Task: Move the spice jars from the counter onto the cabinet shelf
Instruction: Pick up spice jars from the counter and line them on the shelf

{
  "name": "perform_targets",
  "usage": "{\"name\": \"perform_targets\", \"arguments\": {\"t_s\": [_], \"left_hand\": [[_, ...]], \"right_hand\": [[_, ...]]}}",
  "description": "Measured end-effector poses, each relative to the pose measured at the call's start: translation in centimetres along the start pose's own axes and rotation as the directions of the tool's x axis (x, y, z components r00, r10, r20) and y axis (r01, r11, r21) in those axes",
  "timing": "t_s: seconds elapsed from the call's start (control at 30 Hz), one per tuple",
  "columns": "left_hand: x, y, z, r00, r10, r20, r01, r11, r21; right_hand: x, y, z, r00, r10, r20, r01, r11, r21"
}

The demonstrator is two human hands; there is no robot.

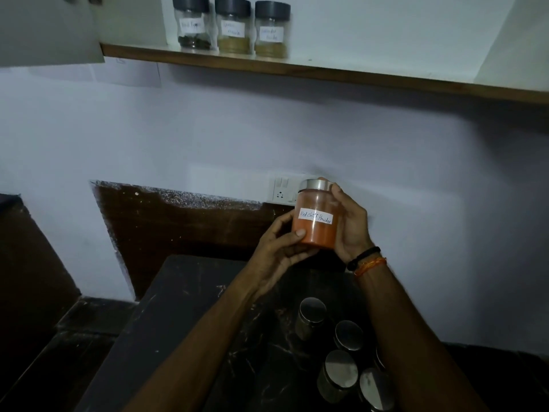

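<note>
A clear jar of red chilli powder [316, 217] with a silver lid and a white handwritten label is held up in the air above the dark counter [184, 307]. My left hand [277, 254] grips its lower part from the left, thumb on the front. My right hand [352, 226] wraps the right side, fingertips by the lid. Three labelled jars with dark lids [231, 26] stand side by side on the cabinet shelf [341, 74] at the upper left. Several metal-lidded jars [341, 346] stand on the counter under my right forearm.
A white switch and socket plate [282, 190] sits on the wall just behind the held jar. An open cabinet door [47, 28] hangs at the upper left. The shelf runs on to the right of the three jars. A dark tiled patch [178, 224] backs the counter.
</note>
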State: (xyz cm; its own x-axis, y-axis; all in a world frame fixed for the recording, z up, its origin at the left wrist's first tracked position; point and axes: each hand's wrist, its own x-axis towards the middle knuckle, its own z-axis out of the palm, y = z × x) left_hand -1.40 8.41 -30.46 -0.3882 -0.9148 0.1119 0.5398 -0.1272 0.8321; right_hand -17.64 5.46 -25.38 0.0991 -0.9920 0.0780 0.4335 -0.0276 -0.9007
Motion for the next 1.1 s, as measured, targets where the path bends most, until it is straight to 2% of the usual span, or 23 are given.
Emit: {"name": "perform_targets", "arguments": {"t_s": [0.13,0.33,0.67,0.87,0.97,1.1], "left_hand": [[0.7,1.6,0.3,0.999,0.048,0.023,-0.049,0.994,0.094],[2.4,3.8,1.0,0.991,0.136,0.000,-0.135,0.982,0.135],[6.2,11.5,3.8,0.988,0.133,0.072,-0.148,0.953,0.264],[8.0,18.1,7.0,0.972,0.214,0.092,-0.231,0.829,0.509],[9.1,21.1,8.7,0.954,0.273,0.128,-0.296,0.771,0.563],[10.5,24.2,10.4,0.946,0.277,0.172,-0.322,0.720,0.615]], "right_hand": [[0.2,-1.4,0.9,0.999,-0.048,-0.015,0.048,0.999,-0.018],[1.3,-4.6,2.9,0.987,-0.157,0.021,0.158,0.970,-0.185],[3.3,-11.2,5.1,0.959,-0.274,0.071,0.282,0.945,-0.165],[4.0,-14.4,6.3,0.940,-0.322,0.114,0.337,0.927,-0.161],[4.2,-16.2,7.2,0.928,-0.344,0.143,0.366,0.915,-0.172],[4.6,-18.5,8.3,0.914,-0.377,0.154,0.399,0.903,-0.158]]}}
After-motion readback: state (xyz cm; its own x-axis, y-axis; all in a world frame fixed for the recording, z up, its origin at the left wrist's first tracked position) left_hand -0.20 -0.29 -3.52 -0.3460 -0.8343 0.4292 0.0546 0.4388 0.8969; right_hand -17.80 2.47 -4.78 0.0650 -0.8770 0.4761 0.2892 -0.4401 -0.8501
